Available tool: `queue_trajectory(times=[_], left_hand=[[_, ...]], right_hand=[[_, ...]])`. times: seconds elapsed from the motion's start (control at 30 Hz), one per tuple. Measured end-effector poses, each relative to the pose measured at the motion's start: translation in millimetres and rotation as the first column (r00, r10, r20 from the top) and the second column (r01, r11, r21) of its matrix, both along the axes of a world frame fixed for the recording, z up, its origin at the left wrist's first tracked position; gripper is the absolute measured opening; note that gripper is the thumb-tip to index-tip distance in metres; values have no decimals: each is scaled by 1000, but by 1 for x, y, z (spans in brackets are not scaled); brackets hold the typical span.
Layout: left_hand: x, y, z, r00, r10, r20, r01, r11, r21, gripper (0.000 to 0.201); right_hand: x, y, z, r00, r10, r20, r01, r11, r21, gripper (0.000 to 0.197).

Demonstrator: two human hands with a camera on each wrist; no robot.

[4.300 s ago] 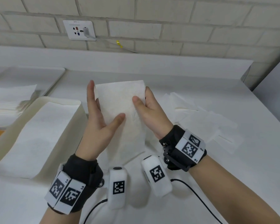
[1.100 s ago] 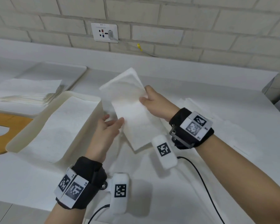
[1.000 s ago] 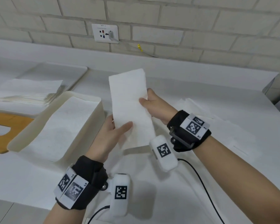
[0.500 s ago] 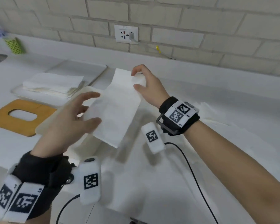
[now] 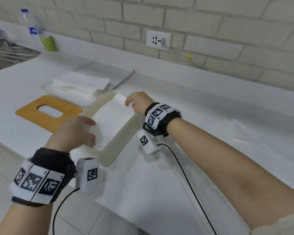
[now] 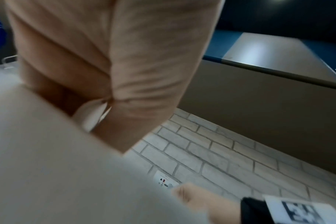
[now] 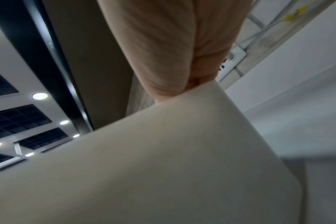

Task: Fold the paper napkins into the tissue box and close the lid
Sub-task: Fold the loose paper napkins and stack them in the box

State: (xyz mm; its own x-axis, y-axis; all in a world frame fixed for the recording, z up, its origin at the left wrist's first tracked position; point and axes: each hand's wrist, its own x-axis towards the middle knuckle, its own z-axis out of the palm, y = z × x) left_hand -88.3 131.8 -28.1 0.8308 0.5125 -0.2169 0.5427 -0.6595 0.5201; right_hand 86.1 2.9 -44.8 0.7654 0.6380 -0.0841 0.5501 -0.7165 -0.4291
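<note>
Folded napkin point(image 5: 112, 114) is pinched by curled left hand point(image 5: 73, 131) and right hand point(image 5: 139, 103) over the tissue box point(image 5: 120, 134); if released unevenly, it could unfold beneath the fingertips.

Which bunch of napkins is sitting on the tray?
The folded stack at far left, on the white tray; the loose napkins at right lie on the bare counter.

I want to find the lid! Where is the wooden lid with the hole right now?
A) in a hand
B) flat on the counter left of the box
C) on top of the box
B: the wooden lid lies flat on the counter, left of the open tissue box; neither hand touches it.
</note>
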Motion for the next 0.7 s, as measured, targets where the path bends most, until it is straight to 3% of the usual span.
queue_trajectory(times=[0.1, 0.2, 0.27, 0.33, 0.47, 0.6, 0.7], left_hand=[[3, -1, 3, 998, -47, -43, 51, 996, 79, 47], [3, -11, 7, 986, -107, -124, 133, 966, 222, 34], [3, -16, 4, 963, -179, -200, 250, 868, 429, 31], [5, -19, 1, 951, -202, -233, 299, 788, 538, 31], [9, -26, 5, 911, -233, -341, 369, 828, 421, 35], [6, -30, 11, 875, -303, -378, 452, 790, 414, 40], [9, -31, 10, 857, -327, -398, 485, 775, 407, 45]], right_hand=[[6, 7, -4, 1000, 31, 8, -30, 996, -79, 36], [9, 11, -6, 997, 69, 24, -65, 987, -145, 34], [9, 13, -5, 993, 100, 66, -92, 988, -121, 24], [6, 14, -3, 982, 145, 122, -133, 986, -105, 22], [2, 17, 0, 946, 311, 87, -279, 923, -263, 24], [1, 10, 8, 946, 324, 18, -289, 866, -408, 41], [-2, 8, 11, 948, 318, -18, -295, 856, -425, 44]])
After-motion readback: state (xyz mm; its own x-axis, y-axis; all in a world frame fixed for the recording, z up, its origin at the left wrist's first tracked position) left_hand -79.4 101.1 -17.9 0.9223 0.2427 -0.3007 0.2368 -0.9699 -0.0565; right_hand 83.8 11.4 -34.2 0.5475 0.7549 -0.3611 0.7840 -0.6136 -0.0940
